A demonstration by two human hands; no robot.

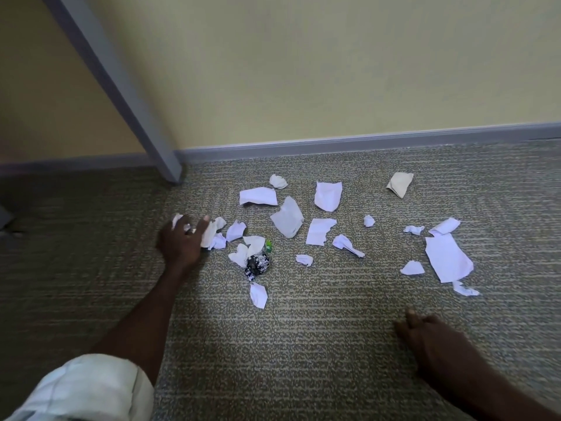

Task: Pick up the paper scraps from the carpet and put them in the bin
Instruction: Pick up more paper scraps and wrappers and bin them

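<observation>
Many paper scraps [321,235] are scattered over the carpet [303,344] across the middle of the frame, below the skirting board. Being light, limp and easily crushed, they are best pinched at raised edges or gathered in bunches. Several scraps are bunched under the curled fingers of the left hand [182,238] at centre left. The right hand [428,335], lower right, is spread on the carpet, holding nothing, just below the right-hand scraps. No bin is seen.

No text, brand or number can be read anywhere. The crumpled black wrapper with white print [257,265] on the grey-green carpet [303,344] carries markings, too blurred to make out. The small green scrap [268,244] beside it shows a pale mark, equally illegible.
</observation>
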